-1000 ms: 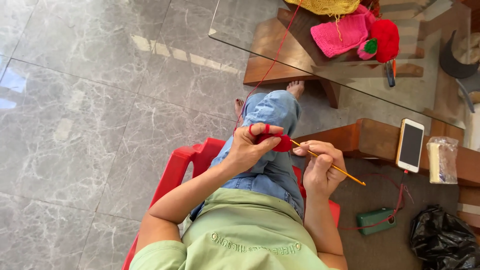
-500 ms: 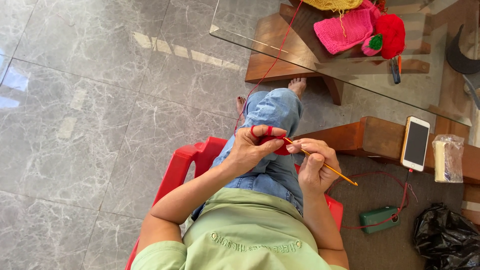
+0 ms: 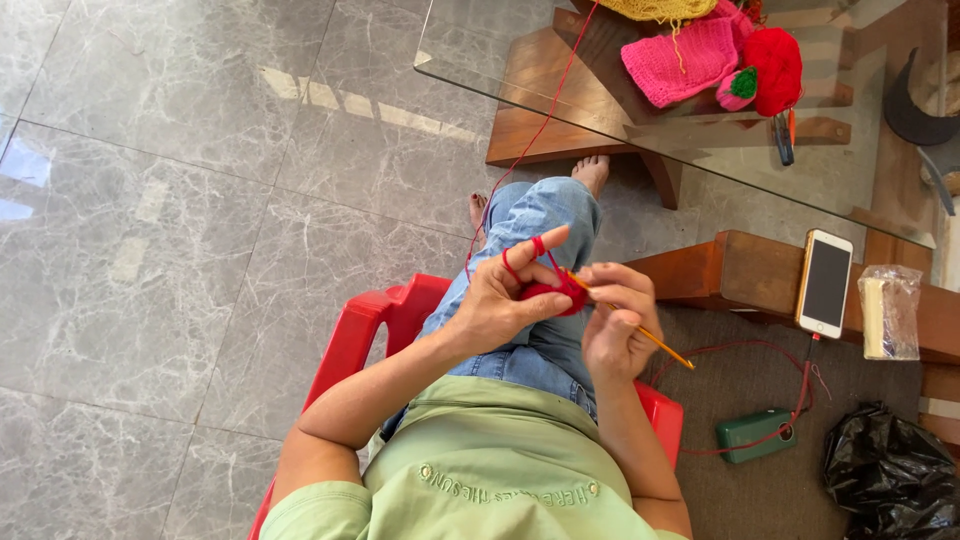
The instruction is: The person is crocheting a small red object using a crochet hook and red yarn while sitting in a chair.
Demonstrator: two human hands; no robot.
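My left hand (image 3: 505,295) pinches a small red crochet piece (image 3: 553,292) above my lap, with red yarn (image 3: 530,140) looped over its raised forefinger and running up toward the glass table. My right hand (image 3: 615,325) holds a thin orange crochet hook (image 3: 650,338) whose tip meets the red piece. Both hands touch at the work, over my blue jeans. I sit on a red plastic chair (image 3: 365,325).
A glass table top (image 3: 700,150) on a wooden base holds pink, yellow and red crochet pieces (image 3: 690,55) and scissors (image 3: 785,135). A phone (image 3: 825,283) and a clear bag (image 3: 888,312) lie on a wooden ledge. A green box (image 3: 755,435) and a black bag (image 3: 890,480) sit on the mat.
The view shifted slightly. My hands stay together at the red piece; the left forefinger has lifted and the hook has shifted a little in the stitch.
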